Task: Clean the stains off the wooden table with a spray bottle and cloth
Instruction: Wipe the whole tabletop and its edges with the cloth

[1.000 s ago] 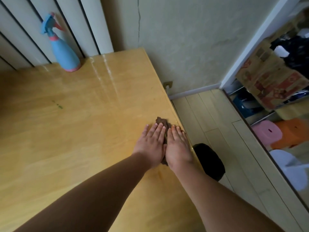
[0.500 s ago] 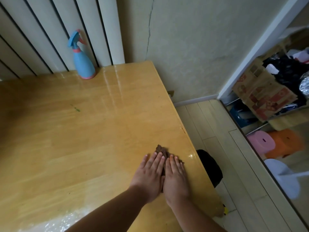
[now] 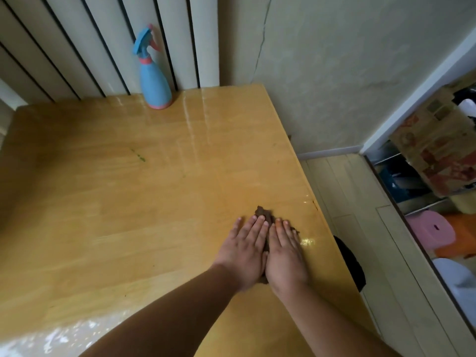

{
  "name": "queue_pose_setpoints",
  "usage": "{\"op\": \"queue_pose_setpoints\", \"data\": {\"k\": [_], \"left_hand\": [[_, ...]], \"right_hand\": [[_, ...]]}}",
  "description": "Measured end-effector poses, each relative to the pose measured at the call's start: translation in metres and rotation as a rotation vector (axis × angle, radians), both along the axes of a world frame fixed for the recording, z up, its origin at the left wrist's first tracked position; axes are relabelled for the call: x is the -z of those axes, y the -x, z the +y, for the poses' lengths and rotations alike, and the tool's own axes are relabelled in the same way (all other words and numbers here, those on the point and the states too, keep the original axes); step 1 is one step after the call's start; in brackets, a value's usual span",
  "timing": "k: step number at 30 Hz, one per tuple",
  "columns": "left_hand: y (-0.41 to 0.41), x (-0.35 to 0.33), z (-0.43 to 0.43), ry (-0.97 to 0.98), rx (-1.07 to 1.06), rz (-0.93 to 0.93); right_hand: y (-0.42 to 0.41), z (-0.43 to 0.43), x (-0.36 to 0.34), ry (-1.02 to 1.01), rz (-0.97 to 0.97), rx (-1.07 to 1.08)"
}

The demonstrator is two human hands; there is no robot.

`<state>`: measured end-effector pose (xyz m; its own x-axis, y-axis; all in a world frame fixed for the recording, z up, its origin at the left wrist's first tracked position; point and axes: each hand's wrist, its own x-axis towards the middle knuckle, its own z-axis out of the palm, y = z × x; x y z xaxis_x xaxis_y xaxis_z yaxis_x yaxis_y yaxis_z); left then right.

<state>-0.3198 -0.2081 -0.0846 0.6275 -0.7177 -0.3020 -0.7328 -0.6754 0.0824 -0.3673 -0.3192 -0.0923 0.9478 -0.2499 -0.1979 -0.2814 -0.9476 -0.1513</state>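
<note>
A brown cloth (image 3: 264, 214) lies on the wooden table (image 3: 103, 202) near its right edge. My left hand (image 3: 244, 249) and my right hand (image 3: 284, 253) press flat on it side by side, fingers straight, covering most of it. Only its far corner and a strip between the hands show. A thin green stain (image 3: 139, 156) marks the table's middle, well left of and beyond the hands. The blue spray bottle (image 3: 154, 81) with a pink collar stands upright at the table's far edge against the wall. A wet glint (image 3: 307, 241) shines just right of my right hand.
A slatted white wall panel (image 3: 103, 47) runs behind the table. To the right, past the table's edge, are the plank floor (image 3: 360, 228), a dark object (image 3: 351, 264) under the edge, a pink stool (image 3: 432, 230) and a cardboard box (image 3: 435, 148).
Both hands have slid the cloth leftward, away from the table's right edge, leaving a wet sheen there. My head has lifted, bringing more of the table and bottle into view.
</note>
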Motion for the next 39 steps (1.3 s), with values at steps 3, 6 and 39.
{"op": "queue_pose_setpoints", "data": {"k": [3, 6, 39], "left_hand": [[-0.034, -0.002, 0.011, -0.039, -0.091, -0.031], [-0.072, -0.002, 0.030, -0.084, -0.183, -0.053], [0.042, -0.007, 0.122, -0.023, -0.249, 0.018]], "right_hand": [[-0.042, 0.009, -0.003, -0.024, -0.026, -0.060], [-0.088, 0.029, -0.003, -0.026, -0.045, -0.092], [0.018, 0.115, 0.013, -0.039, 0.020, -0.245]]}}
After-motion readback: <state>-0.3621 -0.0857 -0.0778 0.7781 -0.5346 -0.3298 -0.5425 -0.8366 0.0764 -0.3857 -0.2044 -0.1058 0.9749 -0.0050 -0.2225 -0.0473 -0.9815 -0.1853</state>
